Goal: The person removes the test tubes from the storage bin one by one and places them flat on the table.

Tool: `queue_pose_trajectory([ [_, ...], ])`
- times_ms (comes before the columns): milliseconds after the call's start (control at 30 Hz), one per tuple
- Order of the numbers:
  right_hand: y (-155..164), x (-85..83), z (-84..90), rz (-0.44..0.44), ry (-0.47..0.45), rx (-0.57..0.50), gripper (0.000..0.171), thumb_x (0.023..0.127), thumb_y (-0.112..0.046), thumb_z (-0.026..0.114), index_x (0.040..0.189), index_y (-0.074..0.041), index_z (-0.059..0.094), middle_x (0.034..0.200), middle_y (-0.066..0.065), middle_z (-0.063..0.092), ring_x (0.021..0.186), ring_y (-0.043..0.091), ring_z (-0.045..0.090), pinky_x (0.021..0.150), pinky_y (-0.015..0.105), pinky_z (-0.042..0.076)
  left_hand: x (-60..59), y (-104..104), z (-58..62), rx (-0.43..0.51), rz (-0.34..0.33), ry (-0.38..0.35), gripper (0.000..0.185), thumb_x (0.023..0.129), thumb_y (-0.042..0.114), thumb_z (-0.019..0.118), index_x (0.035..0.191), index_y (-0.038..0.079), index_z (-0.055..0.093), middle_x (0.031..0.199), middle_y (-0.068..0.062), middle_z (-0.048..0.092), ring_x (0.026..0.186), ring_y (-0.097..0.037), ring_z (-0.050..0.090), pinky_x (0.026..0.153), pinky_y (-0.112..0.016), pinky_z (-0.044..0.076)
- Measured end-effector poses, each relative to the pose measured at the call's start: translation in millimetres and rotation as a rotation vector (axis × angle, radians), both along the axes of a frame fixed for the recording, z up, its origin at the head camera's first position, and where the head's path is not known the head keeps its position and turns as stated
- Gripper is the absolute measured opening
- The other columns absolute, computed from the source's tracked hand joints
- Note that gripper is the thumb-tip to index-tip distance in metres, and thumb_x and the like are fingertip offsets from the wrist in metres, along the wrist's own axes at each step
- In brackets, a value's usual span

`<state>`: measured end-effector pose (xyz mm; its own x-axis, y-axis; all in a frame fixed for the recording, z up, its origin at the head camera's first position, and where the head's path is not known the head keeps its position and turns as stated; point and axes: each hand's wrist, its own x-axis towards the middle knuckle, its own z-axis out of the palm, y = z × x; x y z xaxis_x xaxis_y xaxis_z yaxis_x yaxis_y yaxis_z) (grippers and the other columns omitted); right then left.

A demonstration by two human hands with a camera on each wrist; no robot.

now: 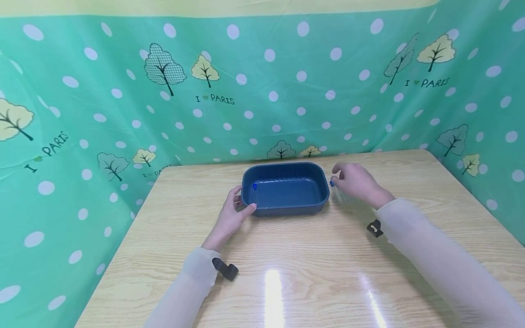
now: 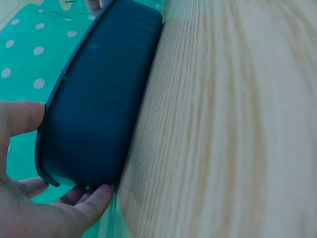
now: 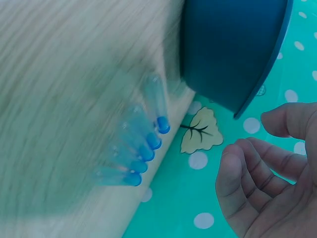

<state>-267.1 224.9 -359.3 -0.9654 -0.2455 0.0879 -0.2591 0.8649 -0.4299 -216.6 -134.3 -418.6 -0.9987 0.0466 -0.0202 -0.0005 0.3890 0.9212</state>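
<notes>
A dark blue rectangular basin stands on the table. My left hand grips its left end, with the thumb at the front rim in the head view; the left wrist view shows fingers round the basin wall. Inside, near that end, lies a clear tube with a blue cap. My right hand hovers just beyond the basin's right end, fingers loosely bent. Nothing shows between its thumb and fingers in the right wrist view. Several clear blue-capped tubes lie side by side on the table near it, mostly hidden in the head view.
The pale wood-grain table carries the basin near its back edge. A green dotted cloth with printed trees hangs behind and along both sides. Each wrist wears a small black device.
</notes>
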Motion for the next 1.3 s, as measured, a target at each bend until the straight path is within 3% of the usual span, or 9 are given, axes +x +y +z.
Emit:
queue_pose_trajectory([
  [300, -13.5, 5.1, 3.2, 0.028, 0.050, 0.020, 0.033, 0.091, -0.022, 0.057, 0.114, 0.001, 0.062, 0.088, 0.013, 0.063, 0.076, 0.026, 0.057, 0.066, 0.040, 0.047, -0.1, 1.1, -0.3, -0.003, 0.001, 0.008, 0.075, 0.087, 0.029, 0.070, 0.148, 0.021, 0.027, 0.137, -0.017, 0.043, 0.127, -0.034, 0.044, 0.102, -0.050, 0.039],
  [633, -25.1, 8.8, 6.0, 0.055, 0.065, 0.033, 0.030, 0.091, -0.019, 0.059, 0.114, 0.001, 0.062, 0.075, 0.006, 0.059, 0.059, 0.019, 0.051, 0.052, 0.033, 0.042, 0.3, 0.4, -0.5, 0.006, -0.009, 0.022, 0.076, 0.087, 0.027, 0.070, 0.149, 0.021, 0.026, 0.137, -0.019, 0.042, 0.127, -0.035, 0.044, 0.102, -0.052, 0.039],
  [1300, -48.6, 8.5, 6.3, 0.073, 0.061, 0.013, 0.033, 0.092, -0.021, 0.061, 0.117, 0.000, 0.061, 0.080, 0.006, 0.062, 0.063, 0.017, 0.055, 0.054, 0.031, 0.046, -0.5, -0.3, -0.6, -0.006, -0.002, 0.006, 0.075, 0.087, 0.032, 0.070, 0.148, 0.023, 0.027, 0.136, -0.014, 0.043, 0.127, -0.032, 0.045, 0.101, -0.050, 0.040],
])
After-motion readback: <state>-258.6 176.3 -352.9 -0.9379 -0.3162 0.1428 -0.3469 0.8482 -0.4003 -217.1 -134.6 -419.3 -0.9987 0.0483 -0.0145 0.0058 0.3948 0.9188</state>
